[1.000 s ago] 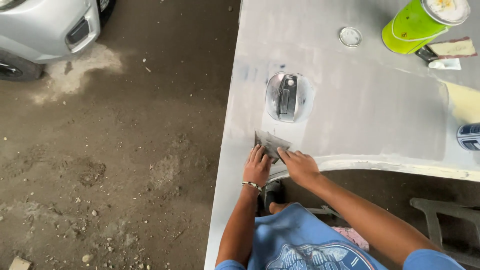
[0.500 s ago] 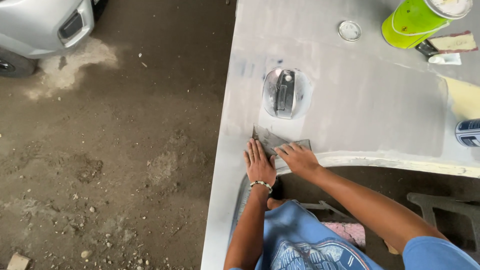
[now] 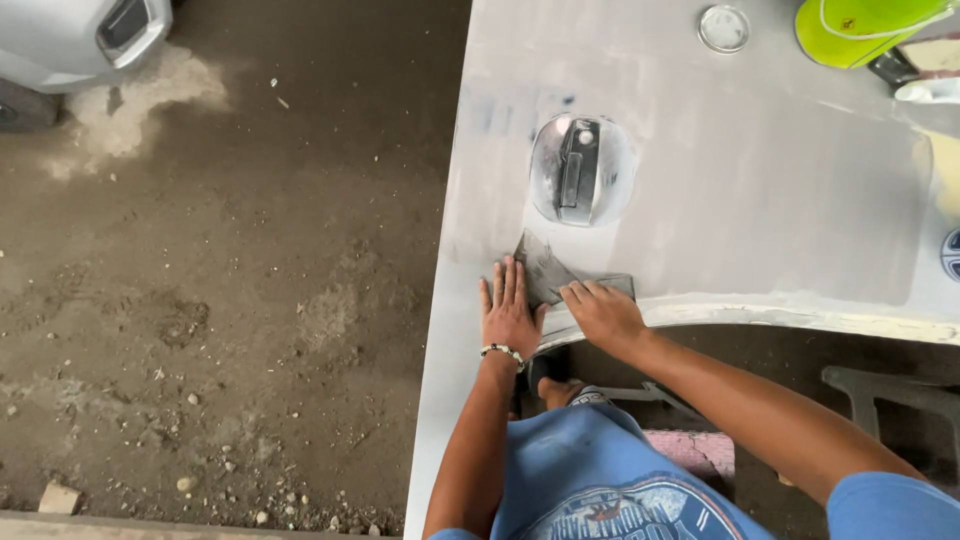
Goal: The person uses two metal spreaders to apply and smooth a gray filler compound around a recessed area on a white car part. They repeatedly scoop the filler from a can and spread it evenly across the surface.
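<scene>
Near lower edge of primed grey car panel: left hand flat, right hand pressing grey sandpaper below recessed handle. Risk: sheet slipping, scuffing handle.

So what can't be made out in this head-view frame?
- Sandpaper sheet: its near end lies under the left hand and right hand.
- Green container: cut off by the top edge.
- Dark round thing on the grey panel: cut by the right edge.
- Silver car: mostly out of frame.
</scene>
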